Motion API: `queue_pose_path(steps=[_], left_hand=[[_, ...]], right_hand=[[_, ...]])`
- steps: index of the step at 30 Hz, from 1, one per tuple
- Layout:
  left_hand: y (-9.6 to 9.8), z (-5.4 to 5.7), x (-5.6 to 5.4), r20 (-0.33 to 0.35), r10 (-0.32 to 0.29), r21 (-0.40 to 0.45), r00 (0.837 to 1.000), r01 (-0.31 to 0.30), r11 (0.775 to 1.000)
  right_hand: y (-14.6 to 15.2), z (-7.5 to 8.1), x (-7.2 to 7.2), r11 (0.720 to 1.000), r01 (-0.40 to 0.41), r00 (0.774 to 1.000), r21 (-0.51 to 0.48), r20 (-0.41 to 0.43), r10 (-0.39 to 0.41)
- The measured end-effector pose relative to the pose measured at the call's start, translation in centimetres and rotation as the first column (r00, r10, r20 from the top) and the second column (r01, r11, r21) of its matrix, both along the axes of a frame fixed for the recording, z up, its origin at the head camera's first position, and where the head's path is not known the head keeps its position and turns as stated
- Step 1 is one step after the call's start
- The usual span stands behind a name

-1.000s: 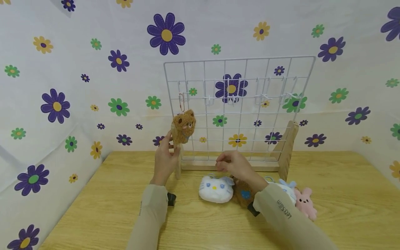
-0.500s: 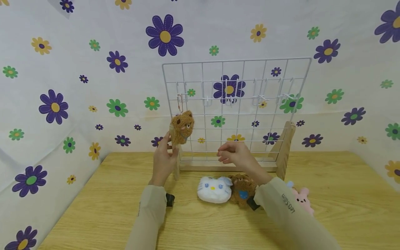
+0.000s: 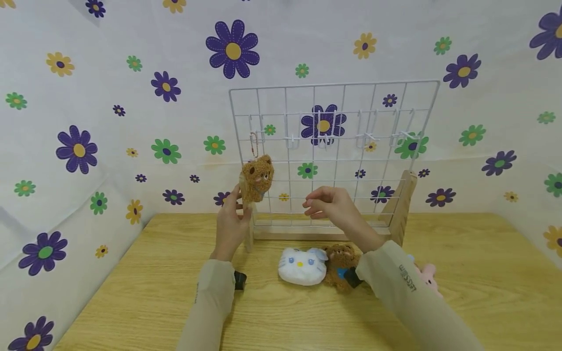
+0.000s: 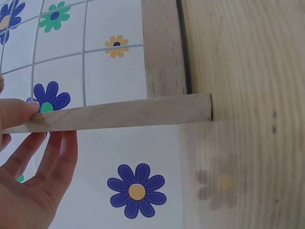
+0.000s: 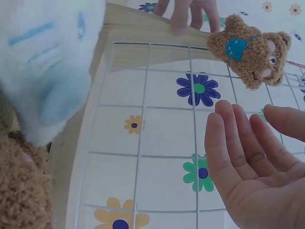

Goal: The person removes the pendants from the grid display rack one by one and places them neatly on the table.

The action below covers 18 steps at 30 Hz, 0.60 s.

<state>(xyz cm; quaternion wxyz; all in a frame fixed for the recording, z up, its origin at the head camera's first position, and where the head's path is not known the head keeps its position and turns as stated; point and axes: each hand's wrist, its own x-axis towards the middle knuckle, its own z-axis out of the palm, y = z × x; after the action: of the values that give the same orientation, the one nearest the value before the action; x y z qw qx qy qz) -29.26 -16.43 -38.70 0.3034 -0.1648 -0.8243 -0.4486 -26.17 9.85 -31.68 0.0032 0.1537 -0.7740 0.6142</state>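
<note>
My left hand grips the rack's left wooden post, thumb on one side and fingers on the other in the left wrist view. Just above it, a curly brown bear plush keychain hangs by its chain from a hook at the left of the white wire grid. The bear's blue bib shows in the right wrist view. My right hand hovers before the grid's lower middle, fingers relaxed and a little bent, holding nothing.
On the table before the rack lie a white cat-face plush and a second brown bear. A pink plush is partly behind my right sleeve. More white hooks line the grid. A wooden post stands at right.
My right hand has risen from just above the white cat plush to the lower part of the grid. My left hand stays on the post, and the hanging bear stays in place.
</note>
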Motion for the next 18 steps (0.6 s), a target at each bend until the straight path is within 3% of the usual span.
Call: queue_pose_path(steps=[18], left_hand=[[0.1, 0.0, -0.1, 0.009, 0.002, 0.003, 1.0, -0.002, 1.0]], right_hand=[[-0.9, 2.3, 0.1, 0.995, 0.024, 0.999, -0.093, 0.04, -0.021]])
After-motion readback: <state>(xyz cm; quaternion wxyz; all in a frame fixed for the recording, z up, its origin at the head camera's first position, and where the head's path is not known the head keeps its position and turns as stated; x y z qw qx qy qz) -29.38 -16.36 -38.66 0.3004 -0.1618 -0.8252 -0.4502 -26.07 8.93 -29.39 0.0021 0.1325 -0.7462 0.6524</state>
